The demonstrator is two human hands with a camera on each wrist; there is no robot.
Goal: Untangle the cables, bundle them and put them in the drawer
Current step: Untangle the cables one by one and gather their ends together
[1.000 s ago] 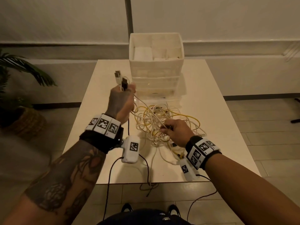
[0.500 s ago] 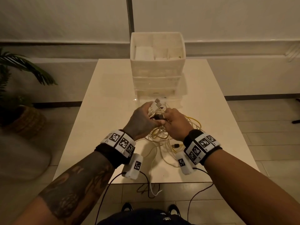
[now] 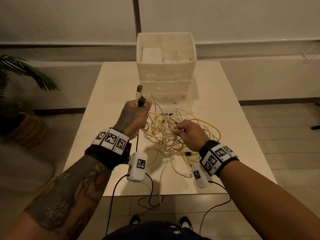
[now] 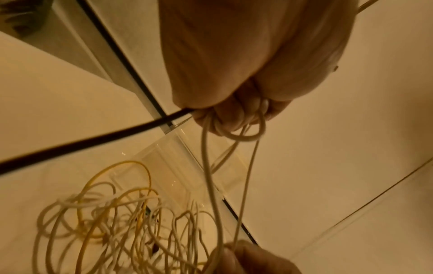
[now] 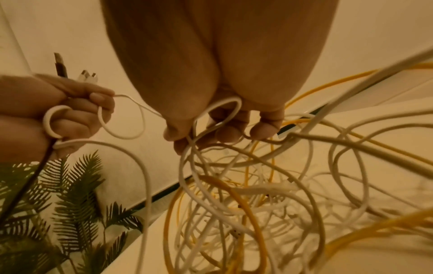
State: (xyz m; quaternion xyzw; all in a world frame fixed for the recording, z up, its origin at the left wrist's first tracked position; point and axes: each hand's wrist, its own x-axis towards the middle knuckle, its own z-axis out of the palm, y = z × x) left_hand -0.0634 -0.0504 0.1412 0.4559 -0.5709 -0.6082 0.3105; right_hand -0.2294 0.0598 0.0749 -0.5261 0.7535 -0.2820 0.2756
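Observation:
A tangle of white and yellow cables (image 3: 174,134) lies on the cream table (image 3: 110,94), partly lifted. My left hand (image 3: 136,113) is raised left of the tangle and grips white cable loops (image 5: 53,120) and a black cable (image 4: 93,140); a black plug (image 3: 141,100) and a white USB plug (image 3: 139,90) stick up from the fist. My right hand (image 3: 188,132) pinches white strands (image 5: 211,118) at the top of the tangle (image 5: 246,194). The white drawer unit (image 3: 166,66) stands behind, at the table's far edge. I cannot tell whether a drawer is open.
A potted palm (image 3: 20,94) stands on the floor to the left. A white cable end (image 3: 160,184) hangs over the table's near edge. Black wrist-camera leads (image 3: 112,196) dangle in front of me. The tiled floor lies to the right.
Half a second ago both hands met over the tangle. My left hand has since pulled up and to the left with the plugs, and the right hand stays on the pile.

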